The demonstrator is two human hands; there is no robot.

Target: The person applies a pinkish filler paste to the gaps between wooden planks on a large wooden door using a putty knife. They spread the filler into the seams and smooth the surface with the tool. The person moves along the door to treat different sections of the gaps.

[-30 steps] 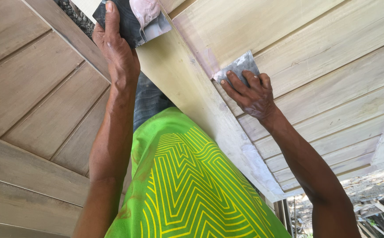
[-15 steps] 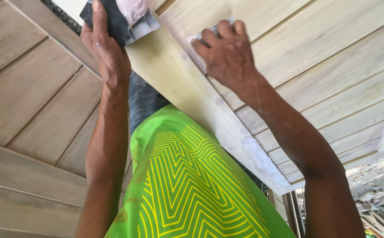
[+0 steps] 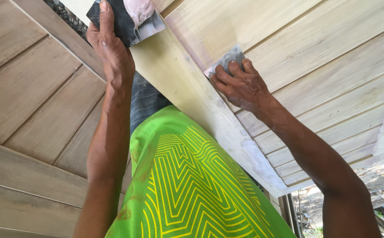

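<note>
My right hand (image 3: 242, 86) presses a small flat metal scraper (image 3: 227, 59) against a pale slatted wooden panel (image 3: 315, 48), right beside its thick frame rail (image 3: 192, 94). The wood near the blade looks smeared with pale pinkish filler. My left hand (image 3: 110, 48) is raised at the top of the view and grips a dark flat board (image 3: 123, 20) carrying a lump of pinkish-white putty (image 3: 140, 9). My green shirt with a yellow zigzag pattern (image 3: 187, 180) fills the lower middle.
A darker slatted wooden panel (image 3: 33, 101) stands on the left. Dried white filler streaks the lower end of the frame rail (image 3: 262, 163). Outdoor ground with debris and some greenery (image 3: 377, 194) shows at the bottom right.
My right hand swept the scraper up along the panel toward the top, then came back down to the right. My left hand with the putty board stayed nearly still.
</note>
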